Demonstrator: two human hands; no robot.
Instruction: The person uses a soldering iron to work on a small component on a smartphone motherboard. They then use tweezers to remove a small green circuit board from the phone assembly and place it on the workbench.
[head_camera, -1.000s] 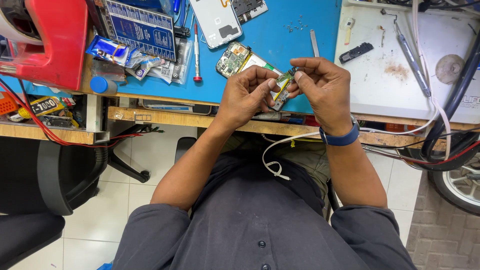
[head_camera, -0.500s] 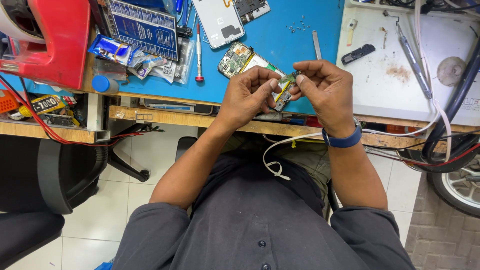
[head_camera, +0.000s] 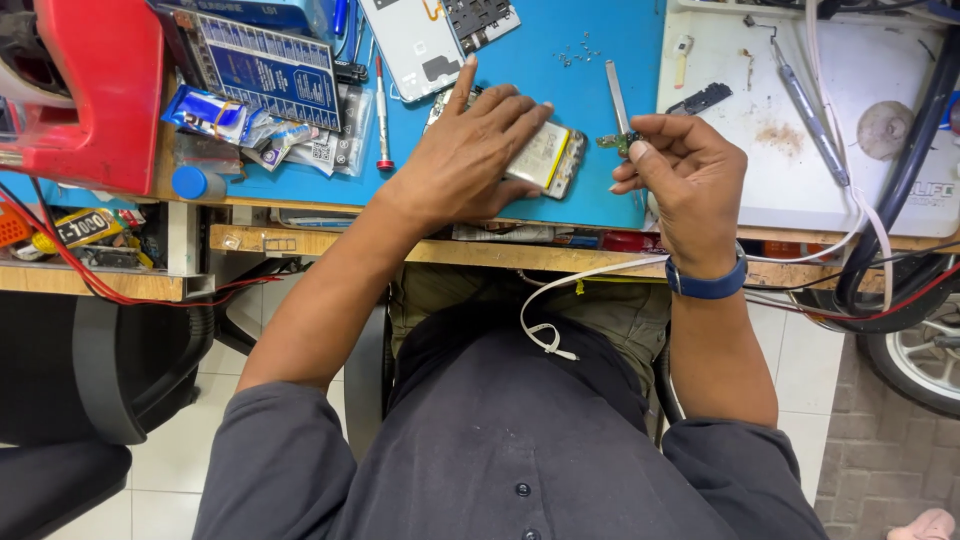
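Blue mat (head_camera: 560, 90) covers the bench top, and the opened phone (head_camera: 545, 160) lies on it near the front edge, battery side up. Left hand (head_camera: 475, 150) lies flat over the phone, fingers spread, palm pressing down. It looks like a hold to keep the phone from sliding, not a grasp; fingers are open, not curled round anything.

Right hand (head_camera: 685, 175) is raised just right of the phone, thumb and forefinger pinched together on a small green circuit part (head_camera: 618, 143). The part sticks out left of the fingertips, held by its edge, probably so the contacts stay clear and visible. It sits close to the phone's right end but does not touch it. A blue wristband (head_camera: 708, 285) is on that wrist.

Thin metal pry tool (head_camera: 617, 95) lies on the mat just above the part, within easy reach. Tiny screws (head_camera: 578, 48) are gathered in a loose cluster higher up the mat, kept away from the work. Red-handled screwdriver (head_camera: 382, 115) lies left of the left hand, parallel to the wrist. White phone back cover (head_camera: 420, 45) is at the top edge.

White pad (head_camera: 800, 110) to the right carries a second slim tool (head_camera: 800, 95) and a small dark piece (head_camera: 705, 98). Red case (head_camera: 85, 95) stands at the far left, with a blue card (head_camera: 265, 70) and plastic packets (head_camera: 215, 115) next to it. A white cable (head_camera: 560, 300) hangs off the bench front over the lap.
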